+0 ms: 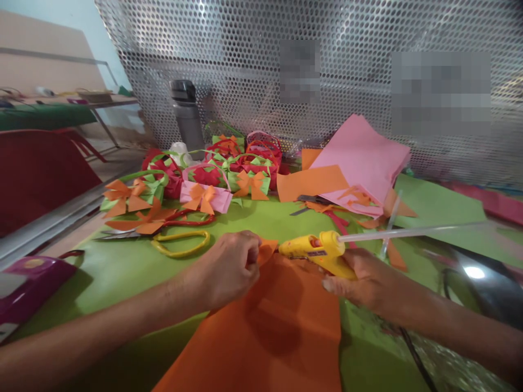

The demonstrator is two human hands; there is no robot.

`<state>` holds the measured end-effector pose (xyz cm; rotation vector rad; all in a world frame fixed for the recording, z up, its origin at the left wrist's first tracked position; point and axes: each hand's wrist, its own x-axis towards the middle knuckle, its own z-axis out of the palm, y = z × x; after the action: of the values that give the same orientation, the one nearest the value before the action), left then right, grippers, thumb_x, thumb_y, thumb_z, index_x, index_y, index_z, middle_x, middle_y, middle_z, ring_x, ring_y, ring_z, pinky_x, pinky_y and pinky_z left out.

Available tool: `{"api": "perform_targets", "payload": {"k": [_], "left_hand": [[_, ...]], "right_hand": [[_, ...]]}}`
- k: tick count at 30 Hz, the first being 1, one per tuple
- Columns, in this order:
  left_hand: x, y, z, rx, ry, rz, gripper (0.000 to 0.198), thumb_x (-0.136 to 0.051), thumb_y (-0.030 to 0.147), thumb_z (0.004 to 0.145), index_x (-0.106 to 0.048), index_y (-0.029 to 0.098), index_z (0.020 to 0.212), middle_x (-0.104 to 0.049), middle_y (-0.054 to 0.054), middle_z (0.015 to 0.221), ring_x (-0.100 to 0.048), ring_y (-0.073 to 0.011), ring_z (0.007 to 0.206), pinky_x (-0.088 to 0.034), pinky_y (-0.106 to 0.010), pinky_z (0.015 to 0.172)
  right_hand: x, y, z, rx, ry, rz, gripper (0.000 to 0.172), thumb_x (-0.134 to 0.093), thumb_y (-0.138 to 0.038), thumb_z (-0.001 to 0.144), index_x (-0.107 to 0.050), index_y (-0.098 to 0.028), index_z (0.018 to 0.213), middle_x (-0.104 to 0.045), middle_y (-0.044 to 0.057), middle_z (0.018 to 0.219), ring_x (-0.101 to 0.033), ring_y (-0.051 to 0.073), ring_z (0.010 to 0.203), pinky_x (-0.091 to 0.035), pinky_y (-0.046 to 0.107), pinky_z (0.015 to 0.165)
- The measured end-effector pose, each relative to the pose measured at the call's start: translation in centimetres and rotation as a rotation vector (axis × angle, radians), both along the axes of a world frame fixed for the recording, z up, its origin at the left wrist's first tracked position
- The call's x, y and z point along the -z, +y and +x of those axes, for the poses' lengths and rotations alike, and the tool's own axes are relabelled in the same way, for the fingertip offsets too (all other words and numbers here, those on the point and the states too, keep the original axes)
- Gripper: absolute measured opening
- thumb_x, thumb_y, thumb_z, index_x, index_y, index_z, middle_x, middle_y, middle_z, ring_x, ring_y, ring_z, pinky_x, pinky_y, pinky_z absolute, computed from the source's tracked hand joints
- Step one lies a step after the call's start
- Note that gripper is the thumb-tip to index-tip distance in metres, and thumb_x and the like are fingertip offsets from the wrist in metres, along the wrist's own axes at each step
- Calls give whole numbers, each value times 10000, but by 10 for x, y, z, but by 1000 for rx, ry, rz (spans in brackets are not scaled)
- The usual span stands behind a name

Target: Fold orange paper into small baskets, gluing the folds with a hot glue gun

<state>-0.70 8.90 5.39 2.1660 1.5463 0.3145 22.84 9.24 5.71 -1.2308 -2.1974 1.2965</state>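
My right hand point(359, 277) grips a yellow hot glue gun point(312, 247), a long clear glue stick point(408, 231) jutting out of its back end. The gun's nozzle points left and meets a small orange paper piece point(267, 250). That piece is pinched in my closed left hand point(235, 267). Beneath both hands lies a large orange paper sheet point(294, 337). Just left of my left hand are scissors point(182, 243) with yellow and red handles. An orange paper bow point(143, 219) rests over their blades.
Several small paper baskets with bows point(206, 197) stand at the back, beside a grey bottle point(188, 117). Pink sheets point(359, 158) and green paper point(441, 201) lie at right. A dark phone-like object point(494, 294) is right; a purple device point(36, 288) is left. Perforated metal point(245, 71) stands behind.
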Motion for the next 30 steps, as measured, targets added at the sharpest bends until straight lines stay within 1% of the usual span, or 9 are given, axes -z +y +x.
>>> {"api": "perform_targets", "payload": {"k": [6, 12, 16, 18, 22, 27, 30], "left_hand": [[2, -1, -2, 20, -8, 17, 113, -429, 90, 635, -403, 179, 569, -631, -69, 1033, -595, -236, 935, -439, -306, 718], [2, -1, -1, 12, -12, 13, 122, -431, 84, 639, -397, 177, 568, -632, -67, 1037, -602, -218, 903, -434, -283, 690], [3, 0, -2, 23, -23, 22, 116, -424, 93, 656, -408, 178, 579, -626, -65, 1048, -597, -215, 914, -429, -276, 680], [3, 0, -2, 24, -26, 22, 119, -426, 96, 656, -400, 179, 574, -627, -64, 1044, -588, -222, 939, -427, -281, 694], [3, -1, -3, 16, -13, 6, 116, -427, 97, 644, -387, 179, 573, -629, -62, 1021, -600, -214, 885, -420, -279, 663], [4, -1, -3, 17, -33, 29, 109, -426, 100, 644, -397, 179, 575, -626, -57, 1018, -589, -217, 910, -415, -277, 671], [5, -1, -3, 10, -26, 21, 103, -427, 98, 635, -405, 177, 572, -628, -54, 1009, -599, -202, 851, -409, -266, 633]], "right_hand": [[1, 1, 1, 23, -43, 15, 512, -561, -252, 783, -474, -239, 1287, -555, 42, 1264, -501, 280, 1138, -341, 464, 1003], [0, 0, -1, -6, -37, 2, 516, -566, -244, 771, -482, -248, 1280, -571, 34, 1241, -499, 290, 1138, -353, 466, 990], [-1, 2, -1, 23, -38, 17, 517, -557, -235, 771, -479, -246, 1282, -574, 29, 1238, -494, 277, 1151, -324, 457, 1016], [-1, 2, -1, 23, -42, 12, 519, -556, -229, 768, -479, -253, 1281, -567, 30, 1248, -502, 274, 1143, -339, 457, 1006], [-1, 0, 0, 2, -40, 1, 519, -572, -223, 759, -492, -265, 1270, -576, 28, 1238, -530, 268, 1105, -369, 449, 983], [0, 0, 0, 32, -70, 42, 508, -565, -245, 768, -487, -271, 1270, -581, 29, 1226, -537, 270, 1087, -376, 463, 969], [-1, 1, 0, 12, -77, 31, 520, -560, -248, 769, -476, -265, 1283, -574, 39, 1235, -529, 287, 1096, -380, 478, 963]]}}
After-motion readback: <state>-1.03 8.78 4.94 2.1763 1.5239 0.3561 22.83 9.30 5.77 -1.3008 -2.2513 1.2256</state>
